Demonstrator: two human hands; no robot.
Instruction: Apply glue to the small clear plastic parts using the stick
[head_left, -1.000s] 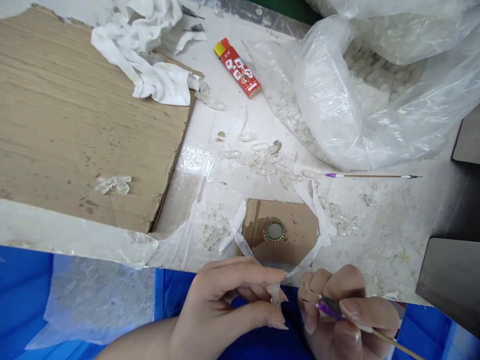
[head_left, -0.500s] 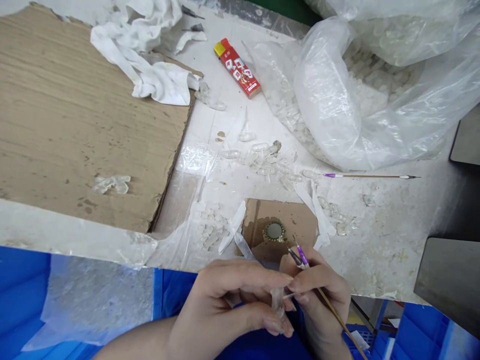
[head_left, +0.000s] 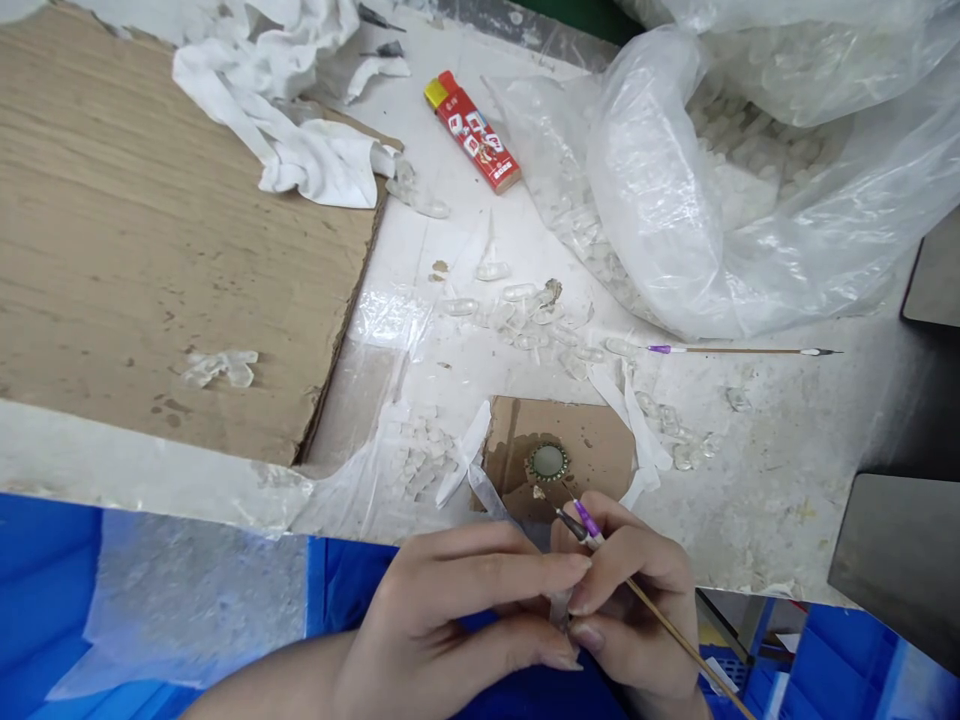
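We have the small translucent piece [head_left: 559,608] up in front of us, just past the near edge of the table [head_left: 780,470]. Our left hand [head_left: 450,595] grips it between thumb and fingers, and the fingers hide much of its shape. Our right hand [head_left: 637,600] meets it from the other side, fingertips close against it; we cannot tell how firmly they press. That same hand is closed around a thin wooden stick [head_left: 679,640], slanting up to the left, with a purple fitting [head_left: 587,520] and a dark fitting [head_left: 571,525] side by side near its upper end. We cannot tell whether both belong to one stick.

Just beyond our fingers lies a small cardboard piece [head_left: 600,450], stained with damp, bearing a toothed metal cap [head_left: 549,461]. White strips flank it, and to its left we see a cluster of pale chips [head_left: 427,460]. Farther back, clear pieces [head_left: 532,325] lie scattered near a second stick [head_left: 735,351], also purple-tipped. Beyond them are a red oblong item [head_left: 476,137] with a yellow end and, to its right, a plastic bag [head_left: 660,200] full of pale pieces. On our left, a large cardboard sheet [head_left: 225,270] carries a translucent clump [head_left: 221,368] and a crumpled white cloth [head_left: 315,155].
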